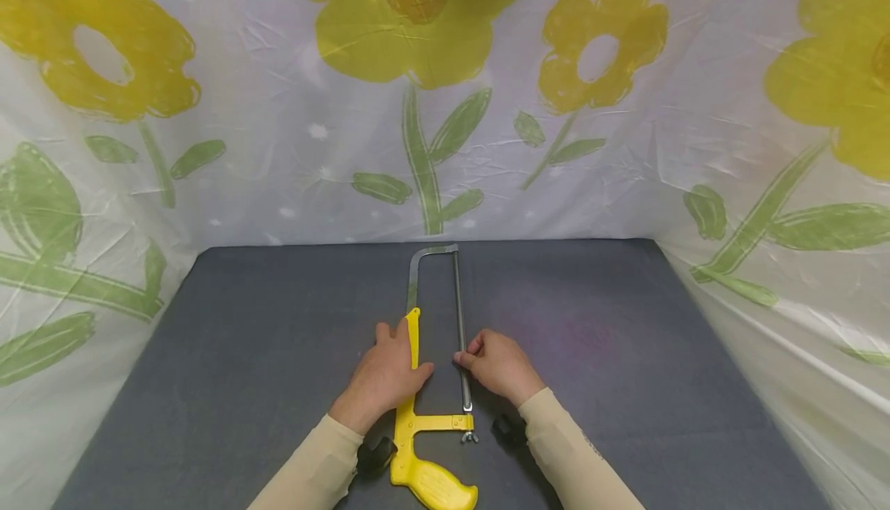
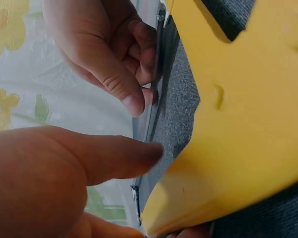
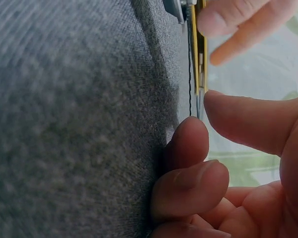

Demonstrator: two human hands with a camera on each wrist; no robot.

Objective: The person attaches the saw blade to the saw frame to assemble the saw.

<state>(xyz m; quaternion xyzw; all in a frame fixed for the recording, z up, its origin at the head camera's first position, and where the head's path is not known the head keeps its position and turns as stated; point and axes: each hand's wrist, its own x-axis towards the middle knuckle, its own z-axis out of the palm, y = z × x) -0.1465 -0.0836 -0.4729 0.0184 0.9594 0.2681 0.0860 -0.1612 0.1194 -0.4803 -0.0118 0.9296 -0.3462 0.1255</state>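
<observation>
A hacksaw with a yellow handle and a curved metal bow lies lengthwise in front of me in the head view. My left hand holds the yellow part of its frame, fingers on the outer side and thumb stretched over toward the inside. At the saw's right side runs the long thin blade. My right hand has thumb and forefinger at either side of this blade about two thirds of the way down, its other fingers curled. A wing nut sits at the blade's near end.
The saw rests on a dark grey cloth-covered table. A whitish curtain printed with yellow flowers surrounds the table's back and sides. Black wrist devices are worn below both hands.
</observation>
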